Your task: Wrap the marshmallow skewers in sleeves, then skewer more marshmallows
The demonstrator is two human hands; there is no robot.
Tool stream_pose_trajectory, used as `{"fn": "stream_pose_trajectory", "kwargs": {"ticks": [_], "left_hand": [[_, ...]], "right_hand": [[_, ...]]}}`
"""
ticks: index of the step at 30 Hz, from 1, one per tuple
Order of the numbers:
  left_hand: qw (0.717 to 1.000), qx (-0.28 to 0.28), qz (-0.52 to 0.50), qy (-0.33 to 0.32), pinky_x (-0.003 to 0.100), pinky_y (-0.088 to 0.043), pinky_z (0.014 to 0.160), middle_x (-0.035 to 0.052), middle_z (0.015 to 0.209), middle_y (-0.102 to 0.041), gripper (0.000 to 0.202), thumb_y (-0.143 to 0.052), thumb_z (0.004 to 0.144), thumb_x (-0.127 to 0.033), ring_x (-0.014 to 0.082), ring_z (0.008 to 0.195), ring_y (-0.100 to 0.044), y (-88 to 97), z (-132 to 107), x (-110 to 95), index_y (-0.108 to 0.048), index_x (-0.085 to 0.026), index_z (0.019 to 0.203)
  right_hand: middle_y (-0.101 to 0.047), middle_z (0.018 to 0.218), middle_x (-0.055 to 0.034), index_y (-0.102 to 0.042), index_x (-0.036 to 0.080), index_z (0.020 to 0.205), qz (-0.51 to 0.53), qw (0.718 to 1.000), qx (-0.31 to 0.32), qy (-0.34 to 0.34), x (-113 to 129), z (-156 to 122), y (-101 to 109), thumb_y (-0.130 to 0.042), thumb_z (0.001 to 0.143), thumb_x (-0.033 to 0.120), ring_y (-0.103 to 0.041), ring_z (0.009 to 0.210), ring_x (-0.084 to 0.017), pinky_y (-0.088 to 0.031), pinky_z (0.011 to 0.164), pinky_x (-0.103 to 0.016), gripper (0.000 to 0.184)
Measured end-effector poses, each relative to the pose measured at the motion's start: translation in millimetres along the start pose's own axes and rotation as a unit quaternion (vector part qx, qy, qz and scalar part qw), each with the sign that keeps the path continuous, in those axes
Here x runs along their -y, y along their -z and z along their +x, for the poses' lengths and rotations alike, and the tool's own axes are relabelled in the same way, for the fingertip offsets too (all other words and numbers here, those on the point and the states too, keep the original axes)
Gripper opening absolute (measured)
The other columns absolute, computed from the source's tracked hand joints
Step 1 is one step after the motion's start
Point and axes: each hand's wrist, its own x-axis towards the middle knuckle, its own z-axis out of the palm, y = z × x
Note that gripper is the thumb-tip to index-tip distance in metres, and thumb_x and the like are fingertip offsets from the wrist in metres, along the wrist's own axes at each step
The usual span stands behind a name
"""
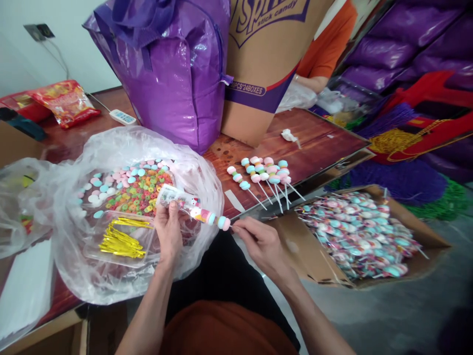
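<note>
My left hand (169, 229) is closed on a clear printed candy wrapper (185, 203), thumb on top. Into the wrapper's right end reaches a candy skewer (218, 221) of pink, blue and greenish pieces, partly covered by it. My right hand (260, 241) pinches the skewer's stick at its right end. Below the left hand lies a clear tray (148, 241) of yellow twist ties (123, 239). Behind it, small ring candies (142, 190) and pastel round candies (111, 178) lie inside an opened plastic bag (199, 167).
Several bare candy skewers (271, 172) lie near the table edge. A cardboard box (295, 251) of wrapped skewers (362, 234) stands at right. A purple bag (173, 74) and a stick candy carton (247, 108) stand behind; a co-worker's orange sleeve (328, 44) shows beyond.
</note>
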Motion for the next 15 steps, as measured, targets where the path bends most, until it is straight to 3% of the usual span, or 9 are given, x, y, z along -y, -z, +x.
{"fn": "stream_pose_trajectory", "kwargs": {"ticks": [6,10,15], "left_hand": [[0.999,0.002,0.032,-0.031,0.024,-0.055,0.063,0.0012,0.082,-0.063,0.036,-0.071,0.081,-0.053,0.014,0.071,-0.062,-2.3,-7.0,-0.9,-0.059,-0.02,0.087],[0.999,-0.007,-0.041,0.028,0.028,-0.055,0.065,0.0017,0.083,-0.066,0.037,-0.072,0.08,-0.054,0.0154,0.069,-0.066,-5.9,-9.7,-3.4,-0.058,-0.021,0.092],[0.993,0.027,-0.074,0.084,0.026,-0.054,0.064,0.0058,0.091,-0.07,0.039,-0.077,0.076,-0.051,0.0162,0.073,-0.068,-9.8,-13.3,-11.1,-0.059,-0.02,0.089]], "right_hand": [[-0.061,0.07,-0.0008,-0.069,0.021,0.086,-0.029,0.998,-0.01,0.055,-0.3,-0.4,-8.2,-0.052,0.097,0.02,-0.056,0.062,-0.013,-0.042,0.061,-0.025,0.021],[-0.06,0.069,-0.0002,-0.068,0.021,0.085,-0.041,0.997,-0.022,0.055,1.3,-1.5,-12.2,-0.052,0.097,0.02,-0.055,0.061,-0.013,-0.041,0.06,-0.025,0.02],[-0.059,0.067,0.0002,-0.068,0.02,0.083,-0.066,0.995,-0.038,0.067,2.8,-3.2,-18.7,-0.052,0.098,0.018,-0.055,0.059,-0.012,-0.041,0.059,-0.025,0.022]]}}
